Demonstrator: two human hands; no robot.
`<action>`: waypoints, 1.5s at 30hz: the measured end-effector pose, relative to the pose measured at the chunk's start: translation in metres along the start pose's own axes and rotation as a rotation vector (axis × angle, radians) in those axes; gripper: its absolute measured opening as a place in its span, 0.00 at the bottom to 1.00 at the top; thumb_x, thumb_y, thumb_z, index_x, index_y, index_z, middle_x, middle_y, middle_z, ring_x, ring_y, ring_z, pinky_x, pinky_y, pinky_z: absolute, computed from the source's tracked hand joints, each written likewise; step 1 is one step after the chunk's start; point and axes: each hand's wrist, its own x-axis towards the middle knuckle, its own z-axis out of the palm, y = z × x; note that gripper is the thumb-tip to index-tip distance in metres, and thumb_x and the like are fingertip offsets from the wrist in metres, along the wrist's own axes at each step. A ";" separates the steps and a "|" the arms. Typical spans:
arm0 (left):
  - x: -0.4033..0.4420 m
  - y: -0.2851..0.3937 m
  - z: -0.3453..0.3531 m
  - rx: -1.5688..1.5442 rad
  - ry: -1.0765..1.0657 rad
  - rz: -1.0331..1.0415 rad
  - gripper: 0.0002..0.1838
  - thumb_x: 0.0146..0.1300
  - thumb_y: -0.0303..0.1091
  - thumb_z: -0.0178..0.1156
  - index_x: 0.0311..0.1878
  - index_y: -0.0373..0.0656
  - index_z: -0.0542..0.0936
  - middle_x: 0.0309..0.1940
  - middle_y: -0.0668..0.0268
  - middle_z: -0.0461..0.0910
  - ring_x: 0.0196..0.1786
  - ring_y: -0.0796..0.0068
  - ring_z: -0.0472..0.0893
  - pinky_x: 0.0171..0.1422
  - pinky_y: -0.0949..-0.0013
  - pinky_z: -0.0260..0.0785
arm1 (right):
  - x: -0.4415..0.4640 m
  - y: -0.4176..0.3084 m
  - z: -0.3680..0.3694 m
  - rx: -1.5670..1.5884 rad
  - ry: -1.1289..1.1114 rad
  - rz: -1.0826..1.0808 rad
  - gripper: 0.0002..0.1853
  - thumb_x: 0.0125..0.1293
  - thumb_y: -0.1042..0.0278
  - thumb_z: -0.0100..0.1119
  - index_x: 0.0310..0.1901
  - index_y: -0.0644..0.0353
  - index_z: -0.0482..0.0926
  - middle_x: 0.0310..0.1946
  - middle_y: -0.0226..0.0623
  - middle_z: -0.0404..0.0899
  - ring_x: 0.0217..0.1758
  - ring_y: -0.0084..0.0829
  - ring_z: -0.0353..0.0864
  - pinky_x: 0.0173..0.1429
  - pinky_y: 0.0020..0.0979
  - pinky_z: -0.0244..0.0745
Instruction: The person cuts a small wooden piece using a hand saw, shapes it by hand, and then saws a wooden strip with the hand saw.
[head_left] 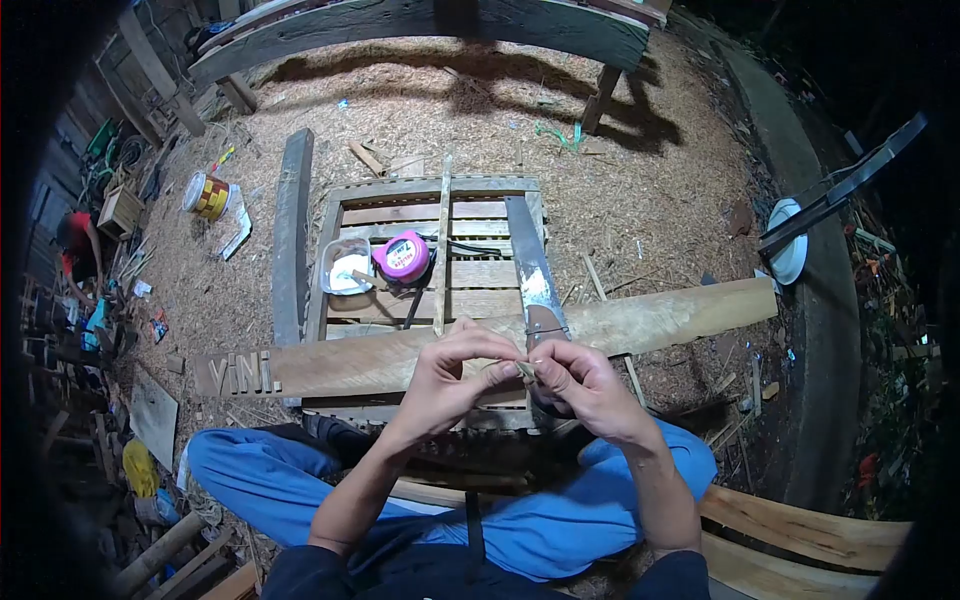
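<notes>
My left hand and my right hand meet in front of me, fingertips pinched on a small pale wooden piece. Fingers cover much of it, so its shape is unclear. Just beyond them lies a long wooden board with raised wooden letters reading "VINI" near its left end. A handsaw rests past my right hand, blade pointing away. Farther off on the slatted pallet are a pink tape measure, a tub of white paste and a thin wood strip.
A dark beam lies left of the pallet. Beyond it sits a yellow-and-red can. At the back stands a heavy wooden bench. Another person crouches at far left. Wood shavings cover the ground.
</notes>
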 end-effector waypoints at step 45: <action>0.007 0.012 0.023 0.171 0.307 0.022 0.05 0.61 0.29 0.73 0.40 0.42 0.90 0.41 0.65 0.89 0.49 0.73 0.76 0.61 0.66 0.66 | 0.007 0.011 0.007 -0.584 0.325 -0.253 0.13 0.80 0.61 0.57 0.49 0.63 0.81 0.32 0.46 0.80 0.35 0.44 0.80 0.39 0.39 0.72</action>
